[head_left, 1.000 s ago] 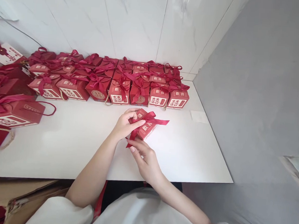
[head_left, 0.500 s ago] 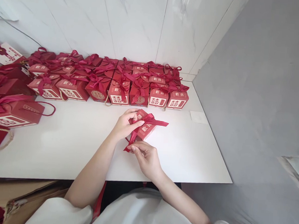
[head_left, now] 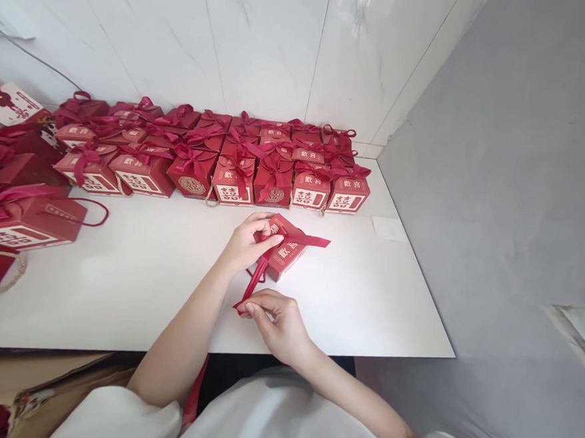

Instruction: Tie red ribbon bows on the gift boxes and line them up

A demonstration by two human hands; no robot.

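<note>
A small red gift box [head_left: 285,262] with pale lettering lies tilted on the white table in front of me. My left hand [head_left: 251,241] grips it from the left, its thumb pressed on the red ribbon [head_left: 311,240] across the top. One ribbon end sticks out to the right; the other runs down toward me, stretched. Nearer the table's front edge, my right hand [head_left: 275,321] pinches that lower end between thumb and fingertips. A thin dark red cord [head_left: 262,277] loops out from under the box. My left fingers partly hide the far side of the box.
Several red gift boxes [head_left: 235,181] with tied bows stand in rows along the tiled wall. More, larger boxes [head_left: 47,218] crowd the left side. A white paper slip [head_left: 388,229] lies at the table's right edge, beside a grey wall [head_left: 495,180]. A cardboard carton [head_left: 36,374] sits below left.
My right hand has drawn the lower ribbon end down and slightly left, toward me. The ribbon loop on top of the box has come out flat. My left hand stays in place.
</note>
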